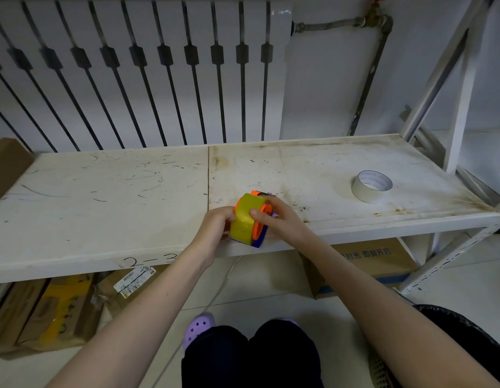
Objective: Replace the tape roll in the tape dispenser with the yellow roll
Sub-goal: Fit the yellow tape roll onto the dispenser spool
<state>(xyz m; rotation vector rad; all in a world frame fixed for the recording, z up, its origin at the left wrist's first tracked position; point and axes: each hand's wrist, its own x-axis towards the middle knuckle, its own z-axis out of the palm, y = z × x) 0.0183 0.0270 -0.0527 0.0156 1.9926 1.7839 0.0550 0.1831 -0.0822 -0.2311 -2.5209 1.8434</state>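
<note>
The yellow tape roll [247,217] sits in the blue and orange tape dispenser [259,240], held just above the front edge of the white shelf [103,197]. My left hand [215,228] grips the dispenser from the left side. My right hand [279,219] holds it from the right, thumb resting on the yellow roll and fingers over the orange hub [260,225]. A white tape roll [372,186] lies flat on the shelf, far to the right of both hands.
A white radiator [131,71] and a pipe [366,79] stand behind the shelf. Cardboard boxes [47,312] lie under the shelf at left, another box [377,261] at right. A shelf upright [461,102] rises at the right end.
</note>
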